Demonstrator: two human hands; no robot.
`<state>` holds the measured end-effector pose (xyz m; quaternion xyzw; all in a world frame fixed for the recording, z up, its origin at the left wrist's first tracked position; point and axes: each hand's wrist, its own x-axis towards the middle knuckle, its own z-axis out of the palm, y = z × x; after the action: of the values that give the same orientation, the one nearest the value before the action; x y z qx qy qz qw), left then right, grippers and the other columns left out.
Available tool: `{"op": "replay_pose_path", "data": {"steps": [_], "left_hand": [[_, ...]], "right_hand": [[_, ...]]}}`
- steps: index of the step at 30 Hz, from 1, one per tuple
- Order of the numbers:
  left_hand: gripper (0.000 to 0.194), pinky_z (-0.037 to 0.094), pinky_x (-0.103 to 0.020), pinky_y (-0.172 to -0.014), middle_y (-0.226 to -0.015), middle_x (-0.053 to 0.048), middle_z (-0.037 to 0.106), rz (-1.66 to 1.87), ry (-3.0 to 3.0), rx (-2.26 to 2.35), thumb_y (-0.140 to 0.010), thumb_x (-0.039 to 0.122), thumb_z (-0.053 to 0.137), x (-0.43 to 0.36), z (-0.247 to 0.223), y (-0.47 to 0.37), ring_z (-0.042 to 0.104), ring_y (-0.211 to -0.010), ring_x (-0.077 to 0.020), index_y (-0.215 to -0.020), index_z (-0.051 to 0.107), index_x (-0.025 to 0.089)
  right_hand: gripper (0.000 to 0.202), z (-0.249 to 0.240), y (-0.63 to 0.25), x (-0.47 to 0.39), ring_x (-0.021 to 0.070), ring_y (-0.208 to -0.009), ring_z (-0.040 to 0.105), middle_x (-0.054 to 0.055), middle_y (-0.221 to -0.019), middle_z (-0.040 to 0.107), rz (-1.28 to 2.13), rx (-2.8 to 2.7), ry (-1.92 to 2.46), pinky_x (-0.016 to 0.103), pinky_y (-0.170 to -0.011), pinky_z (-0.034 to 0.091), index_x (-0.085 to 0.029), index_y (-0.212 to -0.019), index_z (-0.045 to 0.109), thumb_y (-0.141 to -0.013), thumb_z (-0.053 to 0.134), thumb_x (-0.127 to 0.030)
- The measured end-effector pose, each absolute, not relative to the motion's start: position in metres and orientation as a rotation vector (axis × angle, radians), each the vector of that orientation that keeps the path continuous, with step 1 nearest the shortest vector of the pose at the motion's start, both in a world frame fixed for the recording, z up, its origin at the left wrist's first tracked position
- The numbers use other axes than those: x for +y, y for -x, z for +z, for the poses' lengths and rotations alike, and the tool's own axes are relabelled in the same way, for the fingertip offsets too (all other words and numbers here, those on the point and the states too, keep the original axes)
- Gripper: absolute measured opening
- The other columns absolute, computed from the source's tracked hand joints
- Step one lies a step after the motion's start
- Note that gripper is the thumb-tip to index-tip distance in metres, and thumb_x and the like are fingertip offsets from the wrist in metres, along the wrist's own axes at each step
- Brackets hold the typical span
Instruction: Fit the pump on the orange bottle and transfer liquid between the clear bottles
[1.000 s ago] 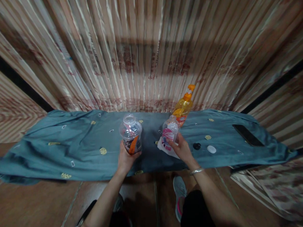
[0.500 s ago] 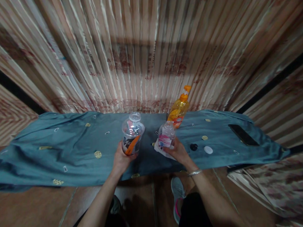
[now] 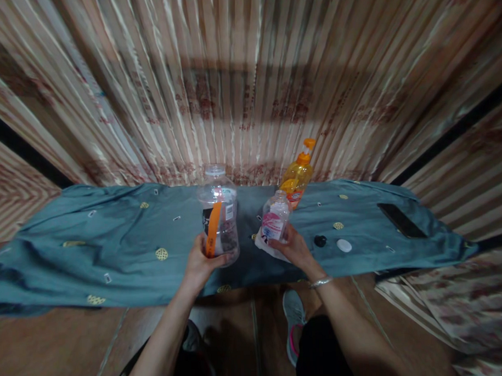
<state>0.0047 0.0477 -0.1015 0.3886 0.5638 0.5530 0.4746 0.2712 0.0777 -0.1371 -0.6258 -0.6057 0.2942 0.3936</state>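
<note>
A large clear bottle with an orange and black label stands uncapped near the middle of the cloth, and my left hand is wrapped round its lower part. To its right, a smaller clear bottle with a pink and white label is in the grip of my right hand; it has no cap either. Under and beside it lies something white, partly hidden. Just behind the smaller bottle is a yellow pump bottle with an orange top. A black cap and a white cap lie right of my right hand.
The blue-green cloth covers a long, narrow table. A dark phone lies toward its right end. Striped curtains hang close behind and at both sides, with dark slanting poles.
The large bottle, tilted toward me before, now stands more upright, showing more of its label and side. The smaller bottle has straightened slightly too. Both hands keep their hold.
</note>
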Motion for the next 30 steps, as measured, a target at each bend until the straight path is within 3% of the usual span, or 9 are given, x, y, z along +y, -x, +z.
{"op": "replay_pose_path", "data": {"steps": [6,12,18,25,30], "left_hand": [[0.067,0.056,-0.032,-0.081,-0.091,-0.003,0.078,1.381,-0.763,1.117,-0.036,0.02,0.092,0.038,-0.087,-0.017,0.072,-0.085,-0.022,-0.1,0.07,0.019],[0.058,0.059,-0.038,-0.085,-0.096,-0.007,0.08,1.377,-0.645,0.991,-0.042,0.022,0.089,0.033,-0.08,-0.019,0.075,-0.091,-0.028,-0.099,0.073,0.018],[0.057,0.059,-0.046,-0.093,-0.098,-0.01,0.081,1.35,-0.601,0.909,-0.044,0.024,0.09,0.029,-0.076,-0.019,0.075,-0.102,-0.0355,-0.099,0.075,0.018],[0.055,0.059,-0.046,-0.096,-0.095,-0.009,0.081,1.36,-0.601,0.856,-0.044,0.02,0.091,0.026,-0.07,-0.017,0.075,-0.105,-0.0357,-0.097,0.075,0.018],[0.064,0.059,-0.048,-0.096,-0.091,-0.009,0.081,1.382,-0.589,0.823,-0.047,0.021,0.091,0.027,-0.068,-0.016,0.075,-0.105,-0.0368,-0.108,0.074,0.016]], "right_hand": [[0.045,-0.137,-0.273,0.078,0.0252,-0.091,0.074,0.005,-0.101,0.078,0.788,-1.502,1.579,0.036,-0.08,0.058,-0.022,-0.112,0.065,-0.07,0.079,-0.033],[0.044,-0.138,-0.272,0.079,0.0256,-0.089,0.075,0.006,-0.1,0.079,0.776,-1.478,1.595,0.035,-0.077,0.059,-0.022,-0.11,0.065,-0.07,0.078,-0.033],[0.043,-0.136,-0.271,0.078,0.0258,-0.091,0.075,0.006,-0.099,0.078,0.773,-1.484,1.6,0.036,-0.079,0.058,-0.022,-0.109,0.063,-0.07,0.077,-0.034],[0.046,-0.134,-0.272,0.079,0.0276,-0.095,0.074,0.007,-0.101,0.078,0.776,-1.459,1.626,0.039,-0.083,0.058,-0.021,-0.109,0.061,-0.068,0.077,-0.037],[0.047,-0.136,-0.272,0.078,0.0275,-0.096,0.074,0.008,-0.103,0.077,0.75,-1.455,1.62,0.039,-0.085,0.057,-0.021,-0.109,0.06,-0.069,0.077,-0.039]]}}
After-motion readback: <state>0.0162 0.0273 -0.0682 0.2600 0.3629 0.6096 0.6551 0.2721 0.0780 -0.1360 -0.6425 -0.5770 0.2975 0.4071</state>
